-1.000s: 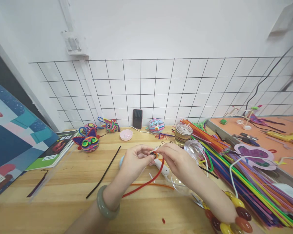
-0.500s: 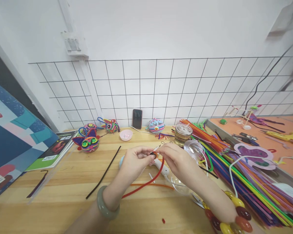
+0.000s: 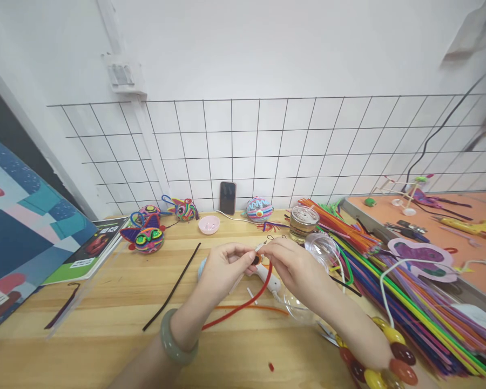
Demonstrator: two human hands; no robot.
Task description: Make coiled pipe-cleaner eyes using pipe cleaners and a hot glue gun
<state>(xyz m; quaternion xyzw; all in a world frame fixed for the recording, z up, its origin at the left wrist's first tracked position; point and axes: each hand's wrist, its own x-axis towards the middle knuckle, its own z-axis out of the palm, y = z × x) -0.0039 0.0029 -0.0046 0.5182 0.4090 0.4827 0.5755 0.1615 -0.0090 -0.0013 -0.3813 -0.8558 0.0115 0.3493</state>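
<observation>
In the middle of the head view, my left hand (image 3: 224,266) pinches a small rolled piece of pipe cleaner (image 3: 256,260), black and orange, between thumb and fingers. My right hand (image 3: 290,266) is closed with its fingertips against the same piece, hiding part of it. A red pipe cleaner (image 3: 245,305) curves from beside the right fingers down to the left; its upper end is hidden. Beneath the hands lie an orange pipe cleaner (image 3: 263,308), a white-handled tool with a cord (image 3: 272,283) and a light blue thing (image 3: 201,268), partly covered.
A black pipe cleaner (image 3: 172,286) lies to the left. Behind stand a pink bowl (image 3: 209,225), a phone (image 3: 227,198), a lidded jar (image 3: 303,224) and colourful ornaments (image 3: 148,239). Bundled pipe cleaners (image 3: 421,313) fill the right side. Scissors (image 3: 327,333) lie by my right forearm.
My left thumb and fingers have shifted slightly on the rolled piece. The right hand and the things on the table look the same.
</observation>
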